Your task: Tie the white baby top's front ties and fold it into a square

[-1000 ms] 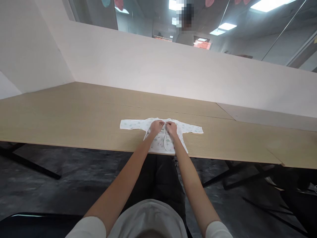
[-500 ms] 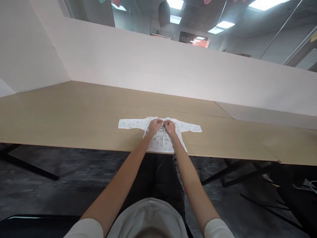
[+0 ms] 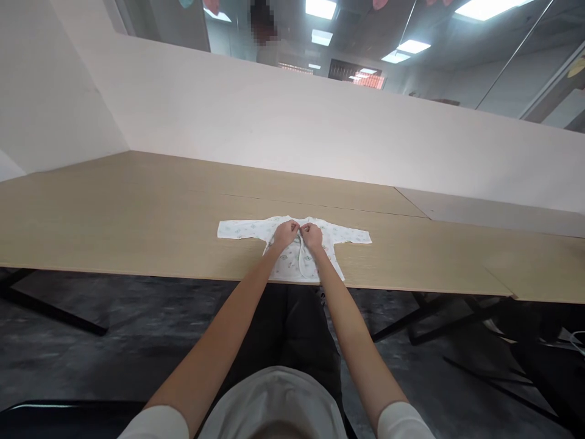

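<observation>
A small white baby shirt (image 3: pixel 292 263) with a faint print lies spread on the table, both long sleeves stretched out to the sides. Its hem reaches the table's near edge, and a pale trim line runs down the front. My left hand (image 3: pixel 286 234) is closed in a pinch on the shirt's front edge just below the neckline. Close beside it, fingertips nearly meeting, my right hand (image 3: pixel 311 235) pinches the other side of the front opening. Whatever small part lies between the fingertips is too small to make out.
The wooden table (image 3: pixel 137 213) runs wide to both sides, with seams in its top. Behind it stands a white wall (image 3: pixel 256 116) with a glass window (image 3: pixel 411 73) above. A dark chair (image 3: pixel 73 421) is at lower left; black table legs (image 3: pixel 55 311) stand below.
Both hands stay at the shirt's neckline, fingertips shifting only slightly. The view has moved a little. Behind the glass, a person has shifted to the left.
</observation>
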`<control>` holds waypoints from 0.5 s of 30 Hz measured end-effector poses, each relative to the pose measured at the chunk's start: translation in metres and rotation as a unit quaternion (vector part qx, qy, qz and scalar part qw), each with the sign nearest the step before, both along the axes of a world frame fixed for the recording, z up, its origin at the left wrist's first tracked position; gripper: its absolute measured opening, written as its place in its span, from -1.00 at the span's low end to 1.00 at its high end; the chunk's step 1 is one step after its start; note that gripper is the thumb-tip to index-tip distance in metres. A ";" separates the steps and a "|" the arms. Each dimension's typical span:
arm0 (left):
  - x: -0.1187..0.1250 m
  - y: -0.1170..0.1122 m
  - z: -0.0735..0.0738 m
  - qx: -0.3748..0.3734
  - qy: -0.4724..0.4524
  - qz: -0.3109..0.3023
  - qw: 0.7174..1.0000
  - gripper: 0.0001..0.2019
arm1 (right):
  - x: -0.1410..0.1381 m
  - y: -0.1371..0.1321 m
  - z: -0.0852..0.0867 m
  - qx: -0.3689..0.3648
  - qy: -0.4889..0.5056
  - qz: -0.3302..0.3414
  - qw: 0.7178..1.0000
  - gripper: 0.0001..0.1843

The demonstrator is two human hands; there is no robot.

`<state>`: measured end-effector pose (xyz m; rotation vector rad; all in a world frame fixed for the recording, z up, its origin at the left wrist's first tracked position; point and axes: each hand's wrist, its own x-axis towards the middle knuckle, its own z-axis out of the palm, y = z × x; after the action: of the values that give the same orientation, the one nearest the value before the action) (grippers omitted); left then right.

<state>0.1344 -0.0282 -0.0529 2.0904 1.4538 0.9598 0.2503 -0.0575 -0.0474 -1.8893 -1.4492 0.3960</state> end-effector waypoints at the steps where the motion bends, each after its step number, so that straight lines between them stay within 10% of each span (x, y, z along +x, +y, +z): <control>1: 0.000 0.000 0.000 0.002 0.007 0.004 1.000 -0.76 | 0.000 0.000 0.000 -0.003 -0.003 0.000 1.000 -0.79; 15: 0.003 -0.006 0.005 0.030 0.103 0.084 0.991 -0.76 | -0.003 -0.002 0.003 -0.016 -0.037 -0.019 0.999 -0.72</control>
<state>0.1378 -0.0339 -0.0480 2.1928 1.7485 0.8795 0.2473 -0.0592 -0.0441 -1.9725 -1.4599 0.3356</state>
